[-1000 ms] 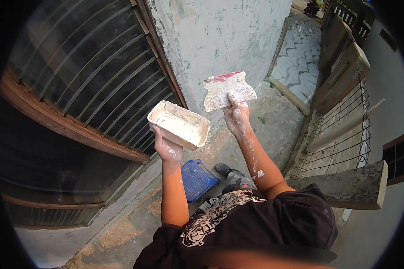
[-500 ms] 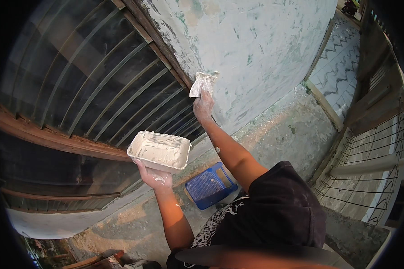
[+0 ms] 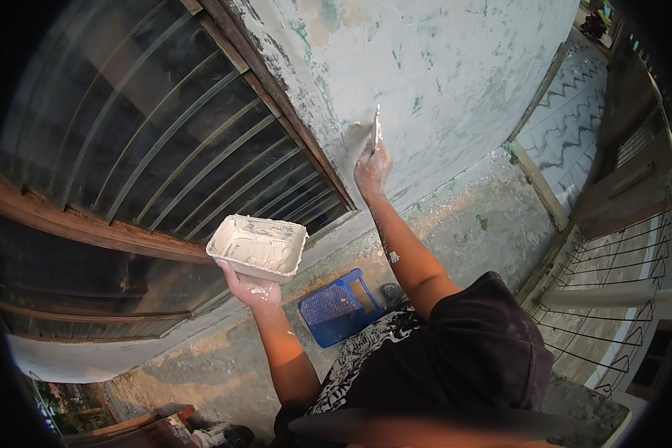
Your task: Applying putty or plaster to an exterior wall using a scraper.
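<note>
Along the patchy wall (image 3: 455,89), work has shifted right from the window frame (image 3: 306,142), apparently carrying paste (image 3: 265,250) inward. The left hand (image 3: 261,293) has its fingers cradling the pale tub (image 3: 254,271) from beneath. The right hand's (image 3: 373,169) fingers grip the spreader (image 3: 376,128), now edge-on at the wall, beside a beige smear (image 3: 356,132).

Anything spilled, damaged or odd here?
The wall edge beside the window frame looks worn: dark patches break the white. White smears mark the left hand and right forearm, seemingly stray. No spill stands out.
</note>
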`<control>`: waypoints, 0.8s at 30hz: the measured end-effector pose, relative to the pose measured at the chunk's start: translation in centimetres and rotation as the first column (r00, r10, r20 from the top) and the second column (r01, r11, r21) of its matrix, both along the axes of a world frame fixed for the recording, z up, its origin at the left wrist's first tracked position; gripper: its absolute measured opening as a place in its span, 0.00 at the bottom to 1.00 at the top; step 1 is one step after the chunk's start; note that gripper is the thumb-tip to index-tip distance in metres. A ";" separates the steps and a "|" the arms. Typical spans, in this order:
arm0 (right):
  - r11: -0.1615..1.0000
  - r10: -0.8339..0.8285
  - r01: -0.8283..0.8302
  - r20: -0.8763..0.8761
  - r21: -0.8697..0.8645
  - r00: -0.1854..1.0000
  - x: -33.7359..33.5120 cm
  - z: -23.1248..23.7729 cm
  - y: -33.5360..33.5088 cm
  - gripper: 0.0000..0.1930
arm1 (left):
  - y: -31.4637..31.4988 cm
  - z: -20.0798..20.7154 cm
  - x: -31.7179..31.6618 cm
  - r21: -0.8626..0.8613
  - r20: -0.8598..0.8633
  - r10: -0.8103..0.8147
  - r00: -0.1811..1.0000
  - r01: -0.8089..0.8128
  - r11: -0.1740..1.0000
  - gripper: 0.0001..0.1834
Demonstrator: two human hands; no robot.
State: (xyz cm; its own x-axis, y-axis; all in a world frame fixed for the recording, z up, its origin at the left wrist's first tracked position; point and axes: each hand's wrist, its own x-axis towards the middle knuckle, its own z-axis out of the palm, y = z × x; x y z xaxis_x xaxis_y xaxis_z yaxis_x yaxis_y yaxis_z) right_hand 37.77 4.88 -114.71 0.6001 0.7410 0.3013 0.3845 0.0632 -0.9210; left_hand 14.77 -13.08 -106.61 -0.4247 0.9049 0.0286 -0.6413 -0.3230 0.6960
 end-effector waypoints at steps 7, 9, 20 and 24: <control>0.943 0.200 -0.270 0.320 0.192 0.926 -4.1 -5.4 -1.0 0.22 | 1.7 1.7 0.9 0.064 0.006 -0.109 0.994 0.109 0.992 0.37; 0.919 0.299 -0.372 0.385 0.130 0.873 -2.6 -6.6 -2.7 0.24 | 1.0 1.8 0.6 0.072 -0.008 -0.114 0.993 0.114 0.991 0.38; 0.972 0.068 -0.125 0.268 0.201 0.961 -5.5 -3.4 3.1 0.24 | 1.0 1.5 1.6 0.062 -0.019 -0.085 0.996 0.086 0.994 0.38; 0.903 0.302 -0.397 0.414 0.163 0.858 -5.2 -6.0 -1.6 0.26 | 0.5 1.4 0.5 0.059 -0.012 -0.059 0.998 0.059 0.997 0.37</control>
State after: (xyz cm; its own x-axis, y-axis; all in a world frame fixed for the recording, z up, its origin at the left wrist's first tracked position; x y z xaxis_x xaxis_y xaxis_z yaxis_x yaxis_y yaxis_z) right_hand 32.53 3.28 -120.73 0.1231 0.7589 0.6395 0.6041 0.4539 -0.6550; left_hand 15.27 -12.54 -105.25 -0.3701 0.9249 0.0870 -0.6533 -0.3257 0.6835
